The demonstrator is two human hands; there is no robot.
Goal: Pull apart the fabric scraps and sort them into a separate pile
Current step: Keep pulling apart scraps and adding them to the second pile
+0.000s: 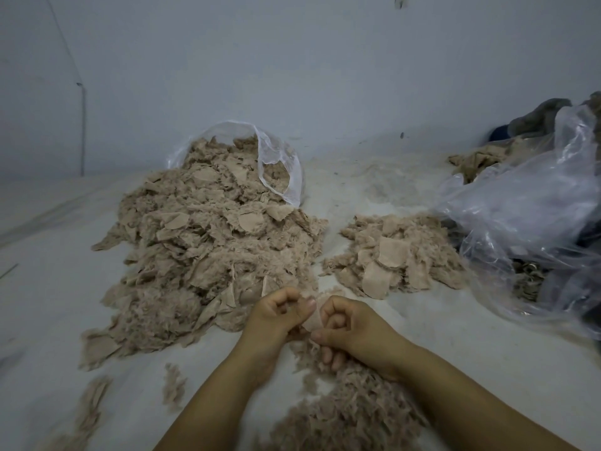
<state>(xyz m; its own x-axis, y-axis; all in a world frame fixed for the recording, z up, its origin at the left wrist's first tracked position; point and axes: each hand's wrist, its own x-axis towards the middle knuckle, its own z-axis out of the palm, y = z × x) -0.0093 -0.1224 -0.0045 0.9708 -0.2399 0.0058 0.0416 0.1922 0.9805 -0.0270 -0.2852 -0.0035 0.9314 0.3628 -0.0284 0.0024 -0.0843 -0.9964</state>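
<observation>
- Beige mesh fabric fills the head view: a large heap of scraps (208, 249) spills from a clear plastic bag (276, 164) at centre left, onto a pale, dusty floor (374, 190).
- A smaller pile of scraps (396, 255) lies well to the right of the large heap, apart from it, with flat patches showing on top.
- The left hand (279, 317) and the right hand (354, 327) meet low in the middle, just in front of the large heap.
- Between them sits one thin beige scrap (312, 317); the left thumb and curled fingers (307, 304) pinch its left edge, and the right thumb and curled fingers pinch its right edge.
- Frayed fluff (351, 411) lies heaped under and in front of the right hand, and loose tufts (174, 385) lie on the floor to the left of the forearms.
- A crumpled clear plastic sheet (536, 222) covers more fabric at the right edge, near the smaller pile.
- A pale blue-grey wall (292, 60) rises behind everything.
</observation>
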